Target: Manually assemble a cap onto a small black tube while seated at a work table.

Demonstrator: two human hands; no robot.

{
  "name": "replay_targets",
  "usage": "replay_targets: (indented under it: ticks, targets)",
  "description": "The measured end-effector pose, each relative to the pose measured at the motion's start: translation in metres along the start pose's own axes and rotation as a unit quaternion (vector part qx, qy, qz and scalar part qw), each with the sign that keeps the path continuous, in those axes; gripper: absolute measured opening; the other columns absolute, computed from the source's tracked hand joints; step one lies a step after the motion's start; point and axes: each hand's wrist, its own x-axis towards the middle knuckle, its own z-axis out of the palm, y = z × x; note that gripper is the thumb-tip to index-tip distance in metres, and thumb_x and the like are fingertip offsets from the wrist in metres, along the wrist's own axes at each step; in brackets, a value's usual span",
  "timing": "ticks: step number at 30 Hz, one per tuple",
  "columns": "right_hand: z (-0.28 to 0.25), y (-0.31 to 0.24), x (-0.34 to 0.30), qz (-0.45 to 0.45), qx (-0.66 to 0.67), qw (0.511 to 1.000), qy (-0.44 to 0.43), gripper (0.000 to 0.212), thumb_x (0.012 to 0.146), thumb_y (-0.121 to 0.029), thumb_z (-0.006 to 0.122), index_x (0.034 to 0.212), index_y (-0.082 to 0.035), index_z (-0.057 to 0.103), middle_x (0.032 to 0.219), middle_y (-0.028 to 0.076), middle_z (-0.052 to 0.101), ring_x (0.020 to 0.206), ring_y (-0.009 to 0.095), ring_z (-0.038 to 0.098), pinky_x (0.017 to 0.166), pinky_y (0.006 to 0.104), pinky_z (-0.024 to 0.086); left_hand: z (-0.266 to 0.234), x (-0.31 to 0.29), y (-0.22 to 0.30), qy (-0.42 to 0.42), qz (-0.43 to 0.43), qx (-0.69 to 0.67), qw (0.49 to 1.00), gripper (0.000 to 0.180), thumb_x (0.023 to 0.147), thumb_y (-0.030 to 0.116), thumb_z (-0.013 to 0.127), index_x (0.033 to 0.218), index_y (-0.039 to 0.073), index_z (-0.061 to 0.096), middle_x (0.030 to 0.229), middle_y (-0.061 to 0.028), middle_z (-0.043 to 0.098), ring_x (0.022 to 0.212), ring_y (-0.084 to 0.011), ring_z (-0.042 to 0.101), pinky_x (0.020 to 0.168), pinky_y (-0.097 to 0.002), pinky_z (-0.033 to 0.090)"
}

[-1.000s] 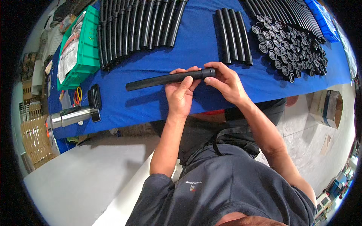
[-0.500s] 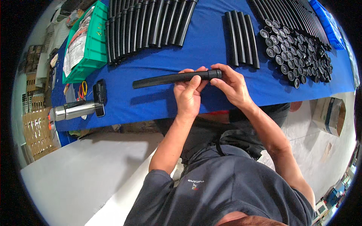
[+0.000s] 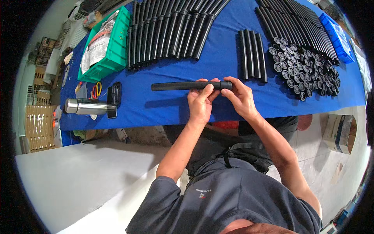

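A straight black tube (image 3: pixel 175 86) lies nearly level in my grasp above the blue cloth. My left hand (image 3: pixel 200 102) holds it near its right part, the thumb on top and the fingers behind. At the tube's right end is a wider black cap (image 3: pixel 226 85). The fingers and thumb of my right hand (image 3: pixel 242 98) pinch this cap. Whether the cap is fully seated cannot be made out. Several similar black tubes (image 3: pixel 253 54) lie side by side just beyond my right hand. Farther right is a heap of round black caps (image 3: pixel 298 70).
Tubes with fitted collars (image 3: pixel 167 35) are stacked at the far left, beside a green crate (image 3: pixel 121 46) holding paper. A steel flask (image 3: pixel 87 106), a black phone-like device (image 3: pixel 113 97) and yellow-handled scissors (image 3: pixel 97 89) lie left. More tubes (image 3: pixel 296 23) and a blue bin (image 3: pixel 339 43) stand far right.
The tube has swung from a slight tilt to nearly level, both hands staying on it. The whole table appears lower in the view, its left side also shifted right, as the head moved.
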Motion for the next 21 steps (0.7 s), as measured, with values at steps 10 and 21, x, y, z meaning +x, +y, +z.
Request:
replay_targets:
  ticks: [10,21]
  targets:
    - [-0.008,0.001,-0.012,0.058,0.085,0.995,0.009,0.036,0.085,-0.011,0.073,0.114,0.0,0.056,0.086,0.006,0.063,0.075,0.009,0.058,0.066,0.0264,0.049,-0.026,0.002,0.036,-0.078,-0.04,-0.048,0.995,0.032,0.096,0.01,0.055,0.128,0.011,0.05,0.128,-0.021,0.057,0.125,-0.0374,0.052,0.101,-0.056,0.048]
    - [-0.014,-0.013,-0.002,-0.03,-0.073,0.996,-0.039,0.031,0.081,-0.017,0.073,0.105,-0.001,0.063,0.088,0.016,0.064,0.082,0.031,0.063,0.072,0.0386,0.05,-0.026,-0.005,0.021,-0.057,-0.015,-0.022,0.998,0.026,0.095,0.01,0.057,0.12,0.011,0.052,0.123,-0.0205,0.06,0.122,-0.0372,0.054,0.095,-0.0536,0.053]
